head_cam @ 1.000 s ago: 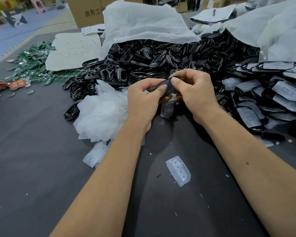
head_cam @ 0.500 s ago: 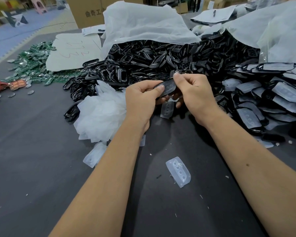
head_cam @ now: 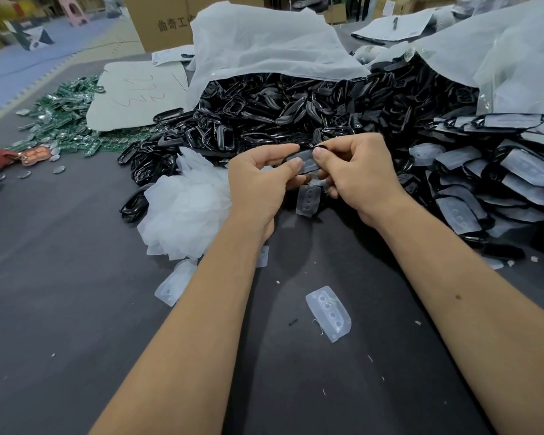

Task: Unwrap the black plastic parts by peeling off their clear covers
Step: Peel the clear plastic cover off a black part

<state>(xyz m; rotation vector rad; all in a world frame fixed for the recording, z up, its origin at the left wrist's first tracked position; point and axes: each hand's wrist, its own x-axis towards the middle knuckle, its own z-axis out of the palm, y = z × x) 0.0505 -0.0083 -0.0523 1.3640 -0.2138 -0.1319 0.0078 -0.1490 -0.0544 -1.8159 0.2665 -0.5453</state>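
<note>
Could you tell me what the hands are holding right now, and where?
A small black plastic part with its clear cover: left hand pinches its left end, right hand its right end.

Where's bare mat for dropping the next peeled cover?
Free: dark mat left of the left forearm, below the clear cover heap, and the strip between the forearms around the loose cover. Crowded: black part pile ahead, wrapped parts to the right.

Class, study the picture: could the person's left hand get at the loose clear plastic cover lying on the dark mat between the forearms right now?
Probably not at once: the left hand pinches the black plastic part. The clear plastic cover itself lies unobstructed.
</note>
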